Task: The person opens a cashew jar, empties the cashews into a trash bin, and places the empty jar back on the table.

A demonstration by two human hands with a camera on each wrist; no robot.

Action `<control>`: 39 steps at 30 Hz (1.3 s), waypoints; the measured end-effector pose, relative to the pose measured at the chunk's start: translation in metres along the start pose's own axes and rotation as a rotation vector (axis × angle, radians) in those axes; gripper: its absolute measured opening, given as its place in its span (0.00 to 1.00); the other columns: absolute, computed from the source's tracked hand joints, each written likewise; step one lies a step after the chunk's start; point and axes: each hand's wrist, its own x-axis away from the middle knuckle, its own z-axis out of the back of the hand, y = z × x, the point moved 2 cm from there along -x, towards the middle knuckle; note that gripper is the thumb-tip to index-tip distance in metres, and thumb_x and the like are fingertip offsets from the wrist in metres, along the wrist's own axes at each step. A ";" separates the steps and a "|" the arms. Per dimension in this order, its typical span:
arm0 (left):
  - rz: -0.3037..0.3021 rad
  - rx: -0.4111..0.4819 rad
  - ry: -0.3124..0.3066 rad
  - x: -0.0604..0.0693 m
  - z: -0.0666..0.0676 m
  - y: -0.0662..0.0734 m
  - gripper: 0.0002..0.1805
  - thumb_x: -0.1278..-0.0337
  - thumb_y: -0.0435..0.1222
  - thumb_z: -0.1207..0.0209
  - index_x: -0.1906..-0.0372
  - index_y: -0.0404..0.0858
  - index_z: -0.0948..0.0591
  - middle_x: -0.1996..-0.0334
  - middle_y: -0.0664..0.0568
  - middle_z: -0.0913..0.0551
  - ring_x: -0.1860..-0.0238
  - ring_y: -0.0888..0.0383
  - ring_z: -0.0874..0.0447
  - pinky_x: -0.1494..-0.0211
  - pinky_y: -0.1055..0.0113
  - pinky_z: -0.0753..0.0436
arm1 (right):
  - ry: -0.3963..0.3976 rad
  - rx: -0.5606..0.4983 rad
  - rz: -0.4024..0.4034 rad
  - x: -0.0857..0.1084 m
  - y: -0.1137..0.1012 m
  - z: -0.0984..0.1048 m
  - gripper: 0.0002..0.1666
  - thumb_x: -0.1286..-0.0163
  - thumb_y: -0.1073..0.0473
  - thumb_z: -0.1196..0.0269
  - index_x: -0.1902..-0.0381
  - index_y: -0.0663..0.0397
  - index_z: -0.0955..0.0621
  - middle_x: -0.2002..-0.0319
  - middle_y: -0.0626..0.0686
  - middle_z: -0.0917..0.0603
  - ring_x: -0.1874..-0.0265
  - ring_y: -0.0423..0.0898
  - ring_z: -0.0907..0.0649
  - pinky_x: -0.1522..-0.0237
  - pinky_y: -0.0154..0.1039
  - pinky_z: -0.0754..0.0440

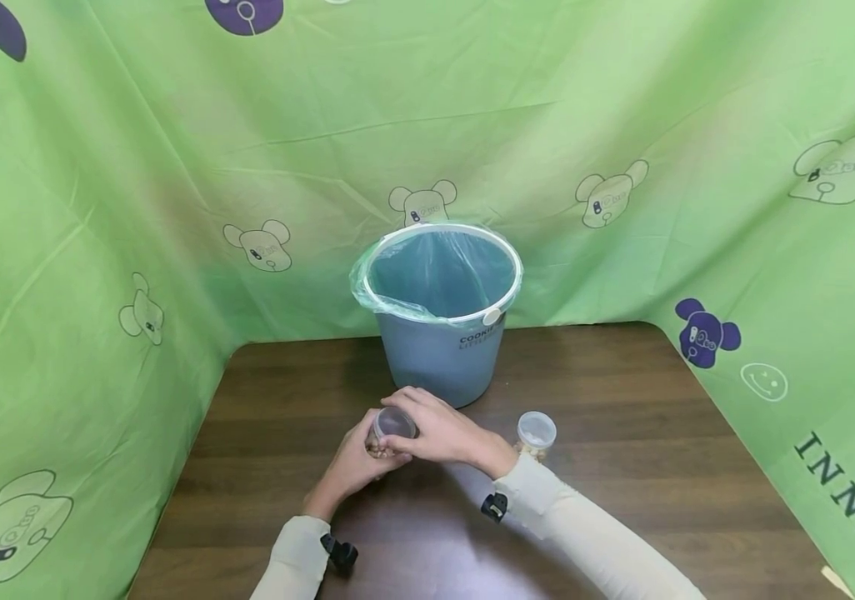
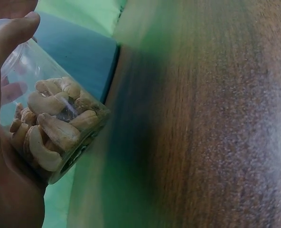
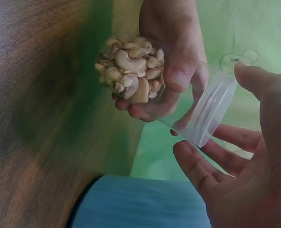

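Note:
A clear plastic jar [image 3: 135, 71] of cashews [image 2: 55, 123] is tilted just above the wooden table, with its translucent lid [image 3: 210, 109] on. My left hand [image 1: 360, 457] grips the jar round its body, thumb on one side and fingers on the other. At the lid end is my right hand [image 1: 438, 429], its thumb and fingers spread around the rim. In the right wrist view, these fingers [image 3: 197, 166] look loose, close to the lid; firm contact does not show. A second lidded jar [image 1: 536, 432] stands by my right wrist, its lower part partly hidden.
A blue-grey bin [image 1: 438, 354] with a white rim and a thin green liner [image 1: 363, 279] stands just beyond my hands. Green printed cloth [image 1: 307, 167] encloses the wooden table [image 1: 622, 467] at the back and sides.

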 end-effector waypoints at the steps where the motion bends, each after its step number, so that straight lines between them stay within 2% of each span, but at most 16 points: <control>1: 0.000 -0.004 0.002 0.000 0.000 0.000 0.36 0.48 0.45 0.19 0.35 0.52 0.23 0.46 0.54 0.14 0.48 0.57 0.16 0.45 0.64 0.17 | 0.000 -0.003 -0.003 0.000 0.000 0.000 0.32 0.26 0.46 0.32 0.31 0.55 0.21 0.39 0.54 0.16 0.39 0.50 0.18 0.35 0.49 0.20; 7: -0.017 -0.026 0.013 -0.002 0.001 0.001 0.35 0.49 0.44 0.19 0.36 0.51 0.22 0.46 0.55 0.14 0.47 0.58 0.15 0.43 0.63 0.17 | 0.003 -0.017 -0.021 -0.001 0.002 0.000 0.33 0.29 0.43 0.30 0.32 0.53 0.20 0.43 0.52 0.16 0.43 0.48 0.17 0.39 0.46 0.18; 14: -0.043 -0.040 0.013 -0.003 0.002 0.003 0.36 0.49 0.44 0.19 0.36 0.49 0.22 0.46 0.51 0.13 0.47 0.56 0.15 0.43 0.62 0.17 | 0.012 -0.050 -0.025 -0.002 0.003 0.002 0.32 0.32 0.46 0.29 0.34 0.54 0.18 0.43 0.52 0.17 0.45 0.47 0.17 0.44 0.45 0.16; 22: -0.056 -0.045 0.000 -0.004 0.002 0.001 0.34 0.47 0.42 0.20 0.36 0.48 0.23 0.47 0.51 0.13 0.49 0.59 0.15 0.46 0.65 0.17 | 0.019 -0.065 -0.009 -0.003 0.004 0.002 0.32 0.33 0.48 0.28 0.35 0.55 0.18 0.42 0.53 0.16 0.45 0.48 0.16 0.45 0.44 0.15; 28: -0.066 -0.061 -0.014 -0.004 0.003 0.003 0.35 0.50 0.40 0.21 0.36 0.47 0.23 0.49 0.50 0.14 0.50 0.57 0.16 0.48 0.64 0.17 | 0.015 -0.068 0.008 -0.002 0.005 0.001 0.33 0.34 0.48 0.29 0.35 0.57 0.18 0.42 0.54 0.16 0.45 0.49 0.16 0.45 0.44 0.15; 35: -0.067 -0.143 -0.019 -0.005 0.005 0.006 0.35 0.52 0.40 0.21 0.38 0.48 0.24 0.50 0.53 0.13 0.53 0.58 0.15 0.51 0.64 0.16 | 0.032 -0.073 0.027 -0.002 0.006 0.001 0.33 0.35 0.48 0.28 0.36 0.57 0.17 0.41 0.55 0.16 0.44 0.49 0.16 0.45 0.44 0.15; 39: -0.063 -0.171 -0.027 -0.006 0.007 0.009 0.35 0.53 0.40 0.22 0.38 0.47 0.24 0.51 0.51 0.14 0.54 0.57 0.15 0.53 0.64 0.16 | 0.033 -0.093 0.034 -0.003 0.006 0.002 0.32 0.36 0.49 0.27 0.36 0.55 0.17 0.41 0.54 0.16 0.44 0.48 0.17 0.45 0.43 0.15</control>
